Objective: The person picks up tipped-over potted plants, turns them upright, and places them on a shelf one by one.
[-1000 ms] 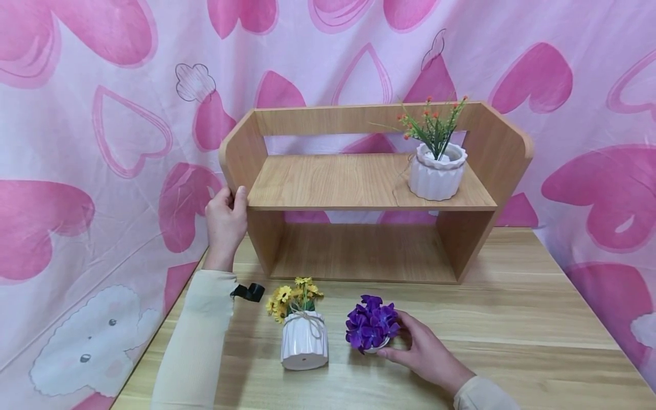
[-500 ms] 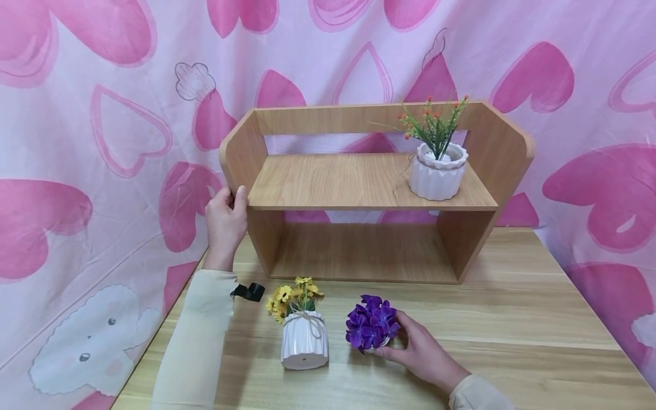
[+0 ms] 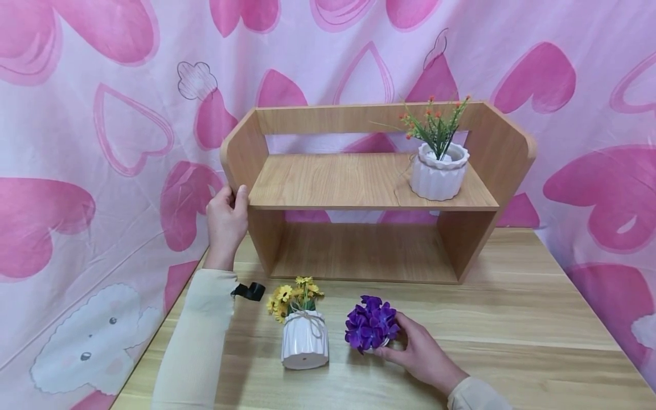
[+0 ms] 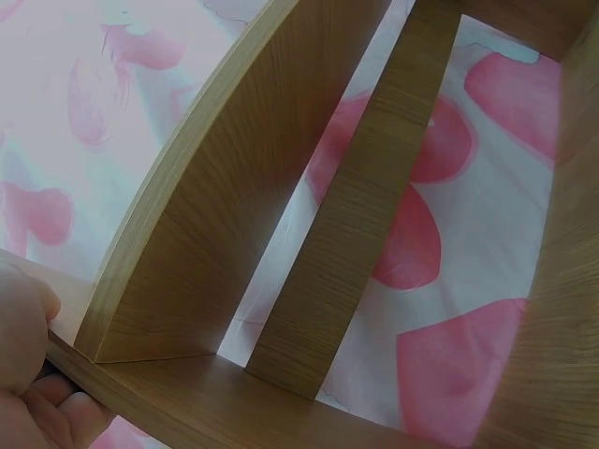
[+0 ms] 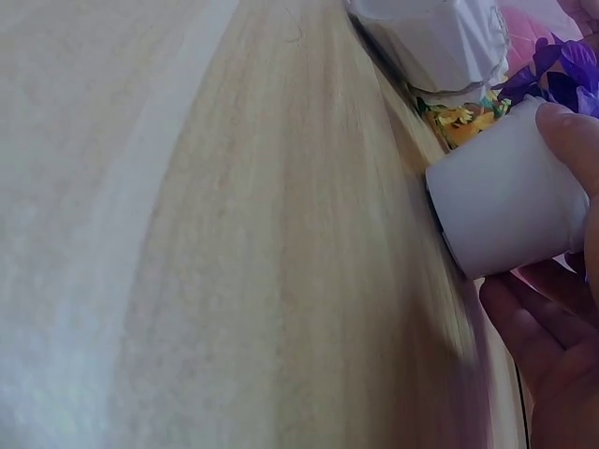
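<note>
In the head view my left hand [image 3: 225, 223] grips the front edge of the left side panel of a two-tier wooden desk shelf [image 3: 328, 181], thumb up. The left wrist view shows its curled fingers [image 4: 80, 419] at the shelf's edge. My right hand [image 3: 429, 352] holds a small potted plant with purple flowers [image 3: 370, 323] from its right side, between thumb and fingers. In the right wrist view its smooth white pot [image 5: 505, 196] appears with the thumb [image 5: 571, 140] on one side and fingers on the other, its base close to the tabletop.
Left of the purple flowers stands a fluted white pot with yellow flowers [image 3: 304, 341]. Another white pot with red-tipped greenery [image 3: 438, 173] sits on the upper shelf, at right. A black strap [image 3: 249, 291] shows beside the left sleeve. Pink heart-patterned cloth [image 3: 138, 131] hangs behind the wooden table [image 3: 538, 319].
My right hand has shifted slightly left around the purple-flowered pot. The left hand, the shelf and the other pots stay where they were.
</note>
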Action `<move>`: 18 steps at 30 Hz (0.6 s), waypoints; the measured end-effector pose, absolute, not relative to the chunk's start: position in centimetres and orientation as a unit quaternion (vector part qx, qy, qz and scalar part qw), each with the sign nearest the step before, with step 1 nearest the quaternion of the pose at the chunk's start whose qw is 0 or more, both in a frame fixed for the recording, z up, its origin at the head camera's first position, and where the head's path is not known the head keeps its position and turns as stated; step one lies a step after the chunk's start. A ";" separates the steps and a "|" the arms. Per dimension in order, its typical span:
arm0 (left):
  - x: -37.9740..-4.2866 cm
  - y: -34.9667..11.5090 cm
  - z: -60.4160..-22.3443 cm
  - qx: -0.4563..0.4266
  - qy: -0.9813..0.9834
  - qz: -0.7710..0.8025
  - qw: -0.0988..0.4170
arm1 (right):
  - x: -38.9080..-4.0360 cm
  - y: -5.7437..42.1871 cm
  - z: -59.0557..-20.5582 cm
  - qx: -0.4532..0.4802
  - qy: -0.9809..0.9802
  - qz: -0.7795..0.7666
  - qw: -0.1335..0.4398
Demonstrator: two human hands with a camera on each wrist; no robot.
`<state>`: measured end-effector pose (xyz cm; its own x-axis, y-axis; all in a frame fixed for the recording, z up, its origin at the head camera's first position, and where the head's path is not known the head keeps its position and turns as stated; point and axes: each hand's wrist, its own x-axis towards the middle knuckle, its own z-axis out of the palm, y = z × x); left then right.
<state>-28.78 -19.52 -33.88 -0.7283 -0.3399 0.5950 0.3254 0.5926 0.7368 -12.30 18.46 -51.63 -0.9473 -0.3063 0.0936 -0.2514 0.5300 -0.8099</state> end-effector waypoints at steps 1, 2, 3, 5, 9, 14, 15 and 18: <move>-28.8 -19.5 -33.9 0.004 -0.813 -0.452 0.368 | -12.3 18.5 -51.6 -0.162 0.874 -0.457 0.028; -28.8 -19.5 -33.9 0.004 -0.812 -0.453 0.367 | -12.3 18.5 -51.6 -0.166 0.873 -0.457 0.027; -28.7 -19.5 -33.9 0.004 -0.812 -0.453 0.366 | -12.2 18.5 -51.5 -0.170 0.873 -0.456 0.025; -28.7 -19.5 -33.9 0.006 -0.813 -0.453 0.365 | -12.2 18.5 -51.3 -0.173 0.871 -0.459 0.022; -28.7 -19.6 -33.9 0.004 -0.814 -0.451 0.367 | -12.4 18.5 -50.9 -0.174 0.863 -0.474 0.020; -28.7 -19.6 -33.9 0.002 -0.814 -0.452 0.366 | -12.8 18.5 -50.0 -0.167 0.861 -0.481 0.016; -28.7 -19.6 -33.9 0.002 -0.814 -0.452 0.364 | -13.0 18.5 -49.8 -0.162 0.861 -0.482 0.015; -28.7 -19.5 -33.8 0.005 -0.817 -0.451 0.361 | -13.4 18.4 -49.1 -0.149 0.858 -0.492 0.014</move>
<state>-28.65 -19.55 -33.84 -0.7397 -0.3330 0.5847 0.3171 0.5938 0.7395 -13.37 18.44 -49.08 -0.9551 -0.2698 0.1223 -0.2418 0.4719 -0.8479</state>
